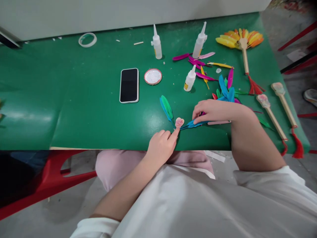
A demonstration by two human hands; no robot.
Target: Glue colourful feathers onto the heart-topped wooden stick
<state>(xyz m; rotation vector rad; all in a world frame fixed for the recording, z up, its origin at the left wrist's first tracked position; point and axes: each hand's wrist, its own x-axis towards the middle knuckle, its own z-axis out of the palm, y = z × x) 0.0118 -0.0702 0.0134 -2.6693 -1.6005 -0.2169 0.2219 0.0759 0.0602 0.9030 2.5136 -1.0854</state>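
A small pinkish heart-shaped piece lies near the table's front edge. The index finger of my left hand presses on its lower end, the other fingers curled in. Green and blue feathers fan out from it to the upper left. On its right side, blue feathers point sideways, and my right hand has its fingers closed on them. My right hand partly covers these feathers and the loose blue, green and magenta feathers behind it.
Glue bottles stand near magenta feathers. A phone, a round white lid and a tape roll lie leftward. At right are a yellow-orange feather fan and two tasselled sticks. A red chair is lower left.
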